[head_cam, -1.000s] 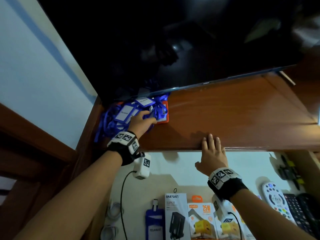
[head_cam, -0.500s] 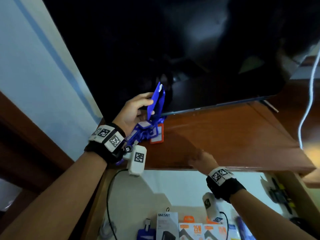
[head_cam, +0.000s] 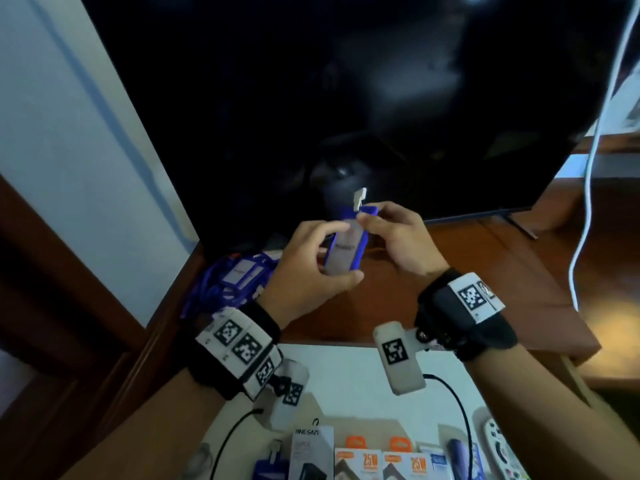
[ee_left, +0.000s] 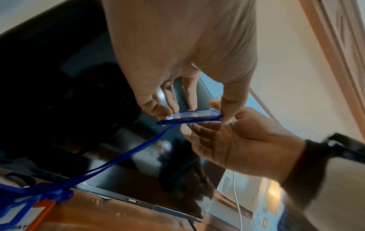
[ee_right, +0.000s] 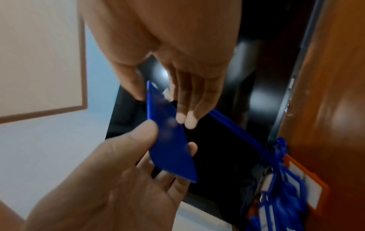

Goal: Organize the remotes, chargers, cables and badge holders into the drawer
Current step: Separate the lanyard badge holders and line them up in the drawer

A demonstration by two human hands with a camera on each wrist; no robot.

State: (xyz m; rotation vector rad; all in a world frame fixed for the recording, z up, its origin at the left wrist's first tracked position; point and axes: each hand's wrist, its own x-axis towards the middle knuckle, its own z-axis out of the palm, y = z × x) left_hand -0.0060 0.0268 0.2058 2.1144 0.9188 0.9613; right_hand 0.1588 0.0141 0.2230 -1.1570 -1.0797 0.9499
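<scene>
A blue badge holder [head_cam: 344, 249] is held upright above the wooden worktop [head_cam: 467, 271], gripped from below by the left hand [head_cam: 304, 271] and pinched at its top edge by the right hand [head_cam: 398, 237], both wrists raised before the dark television [head_cam: 346, 98].

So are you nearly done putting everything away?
Not yet. Charger boxes and a remote already lie in the drawer. Both hands hold one blue badge holder. A pile of badge holders still waits on the cabinet top.
</scene>
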